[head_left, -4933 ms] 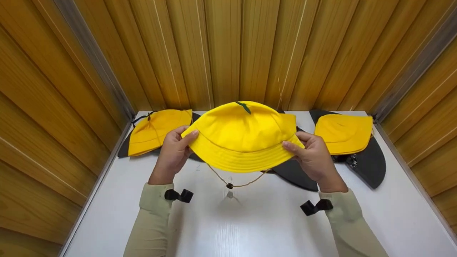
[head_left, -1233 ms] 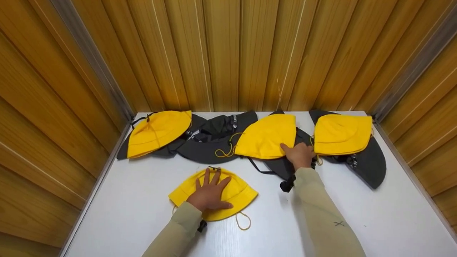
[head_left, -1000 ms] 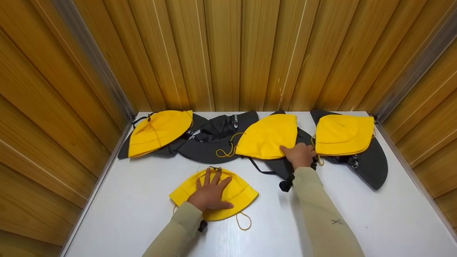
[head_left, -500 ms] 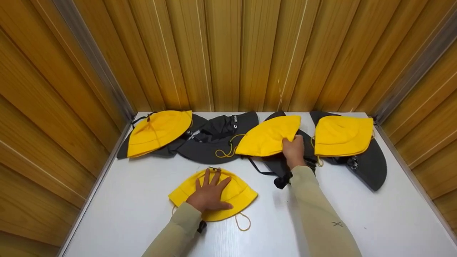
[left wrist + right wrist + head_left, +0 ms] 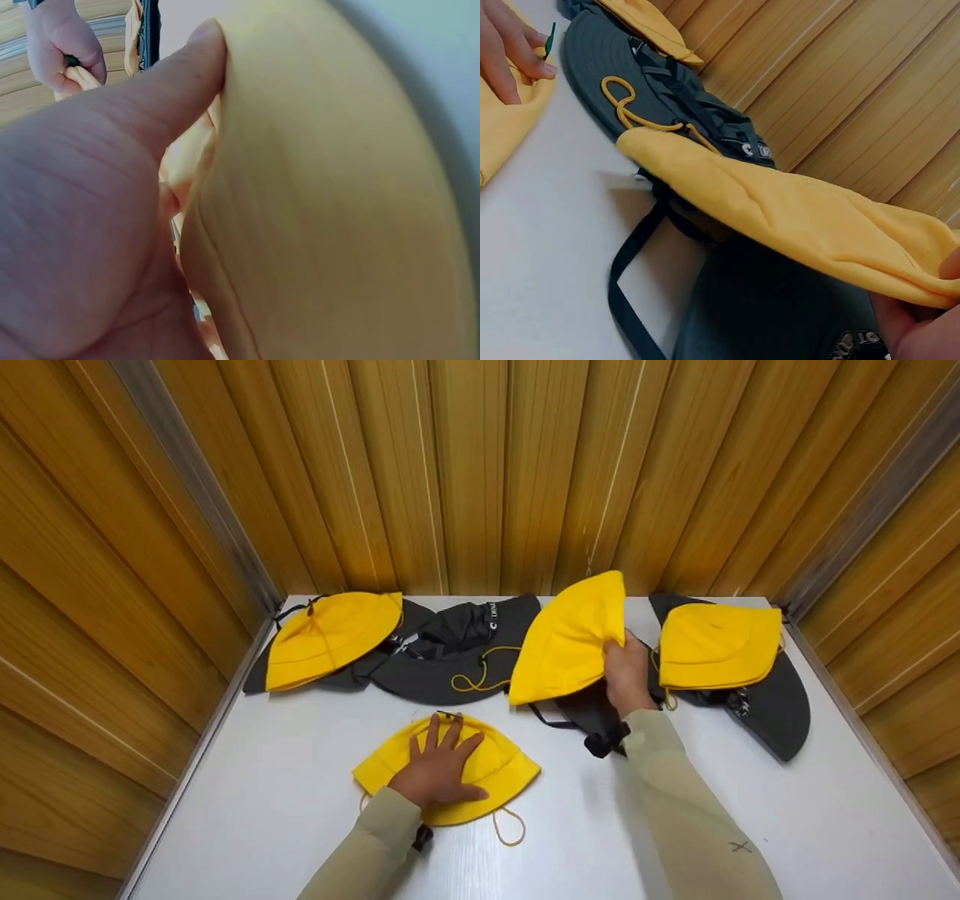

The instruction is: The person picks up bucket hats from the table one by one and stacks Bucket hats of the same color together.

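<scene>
On the white table lies a yellow bucket hat (image 5: 510, 772), its cord looped out at the near side. My left hand (image 5: 435, 772) rests on its crown with fingers spread. At the back, my right hand (image 5: 628, 671) pinches the edge of another yellow bucket hat (image 5: 566, 637) and holds it tilted above a dark hat (image 5: 581, 709). The right wrist view shows the held hat (image 5: 780, 217) from the side, its cloth bunched at the fingers. In that view a small green sprout (image 5: 550, 41) sticks up beside my left fingers.
A yellow hat (image 5: 330, 637) sits over dark hats at the back left. Another yellow hat (image 5: 720, 645) lies on a dark wide-brimmed hat (image 5: 784, 720) at the right. A dark hat (image 5: 427, 679) lies between. Wood-panelled walls (image 5: 480, 472) enclose the table's back and sides.
The hat both hands held up earlier now lies under my left hand. My right hand has gripped the middle back hat and raised and tilted it. My left hand stays put lately.
</scene>
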A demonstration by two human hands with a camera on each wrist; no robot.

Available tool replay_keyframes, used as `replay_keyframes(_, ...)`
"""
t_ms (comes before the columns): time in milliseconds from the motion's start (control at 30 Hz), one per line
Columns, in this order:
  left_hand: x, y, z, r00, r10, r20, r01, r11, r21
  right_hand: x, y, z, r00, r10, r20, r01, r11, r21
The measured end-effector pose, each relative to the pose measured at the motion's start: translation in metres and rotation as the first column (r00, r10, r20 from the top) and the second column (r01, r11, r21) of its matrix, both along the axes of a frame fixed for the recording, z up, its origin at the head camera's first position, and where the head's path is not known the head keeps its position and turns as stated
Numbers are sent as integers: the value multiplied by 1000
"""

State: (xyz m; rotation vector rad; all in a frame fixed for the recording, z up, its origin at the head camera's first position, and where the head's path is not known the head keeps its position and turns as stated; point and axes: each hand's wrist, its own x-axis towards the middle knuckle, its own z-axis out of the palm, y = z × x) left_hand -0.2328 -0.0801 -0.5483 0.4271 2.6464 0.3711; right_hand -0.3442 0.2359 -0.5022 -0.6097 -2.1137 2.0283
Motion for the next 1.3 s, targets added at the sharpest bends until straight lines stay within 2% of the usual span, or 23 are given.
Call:
replay_keyframes(67,0,-1,1,1000,2,8,-2,1000,6,3,4,9,1000,28,-6,-28,999,35)
replay_keyframes(167,-1,-1,3,1000,7,20,-8,1000,30,10,14,27,995,68,-72,-59,991,124)
replay_keyframes(333,-2,-2,13,1000,12,-3,-12,998,68,27,26,63,981,140,-132,-94,948,305)
replay_keyframes(433,-1,-2,24,999,23,-41,-20,997,78,37,30,80,969,195,-154,-112,895,432)
replay_keyframes(567,0,0,43,995,45,-93,-35,994,101,47,33,97,935,280,-220,-91,785,612)
replay_keyframes(667,0,3,58,987,51,-153,-30,990,135,54,34,110,913,328,-243,-73,716,694)
replay_keyframes(767,-2,8,76,974,59,-220,-8,974,226,63,35,124,895,382,-232,-97,674,733)
replay_keyframes(833,-3,12,88,962,65,-264,23,948,318,69,36,135,873,437,-216,-136,645,752)
replay_keyframes(933,-6,19,106,940,75,-333,86,893,443,78,35,148,820,538,-196,-197,587,785)
replay_keyframes(1067,-9,27,124,889,122,-441,165,813,558,88,30,162,743,653,-145,-290,510,810)
replay_keyframes(1133,-11,31,131,873,155,-462,180,777,603,93,27,167,715,693,-92,-357,474,805)
replay_keyframes(1167,-12,32,134,873,166,-458,182,760,624,95,25,169,699,712,-65,-389,455,802)
replay_keyframes(1200,-12,33,138,880,170,-443,183,740,647,97,23,171,684,728,-36,-420,434,797)
replay_keyframes(1267,-13,35,145,916,149,-373,167,703,692,101,19,174,655,756,22,-482,395,782)
replay_keyframes(1300,-12,35,148,936,125,-329,156,691,706,103,18,176,641,766,47,-509,378,774)
